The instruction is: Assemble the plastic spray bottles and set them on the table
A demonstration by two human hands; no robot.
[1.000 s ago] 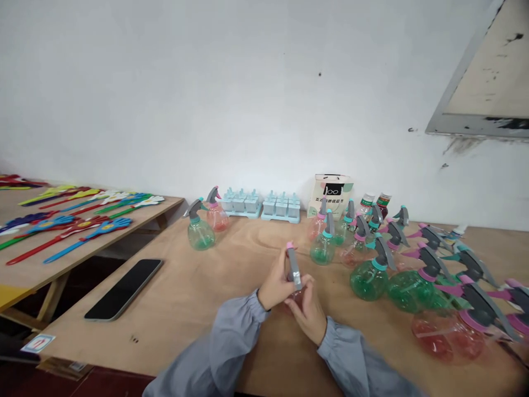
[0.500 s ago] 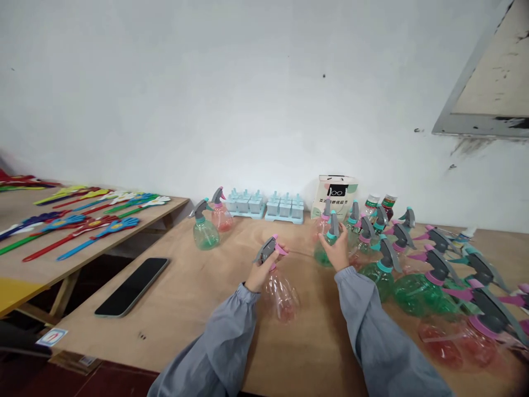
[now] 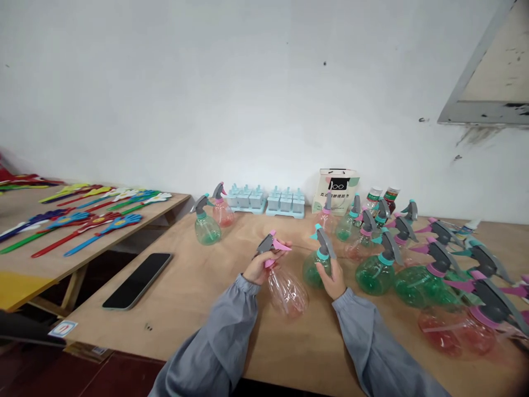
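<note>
My left hand (image 3: pixel 260 266) is closed round the neck of a clear pink spray bottle (image 3: pixel 288 292) with a grey and pink trigger head. The bottle tilts, its base toward the right. My right hand (image 3: pixel 334 280) grips a green spray bottle (image 3: pixel 313 270) with a grey and turquoise head, fingers on its right side. This bottle is nearly upright, just beyond the pink one. Farther left stand another green spray bottle (image 3: pixel 207 230) and a pink spray bottle (image 3: pixel 223 214), side by side.
Several more spray bottles (image 3: pixel 374 274) crowd the table's right side. Pale blue ice-pop moulds (image 3: pixel 285 205) and a paper bag (image 3: pixel 335 193) stand by the wall. A phone (image 3: pixel 138 281) lies at left. Colourful hand-shaped clappers (image 3: pixel 95 223) cover a second table.
My right hand has brought the green spray bottle nearer to me and slightly left, toward the pink one. The pink bottle in my left hand now tilts more.
</note>
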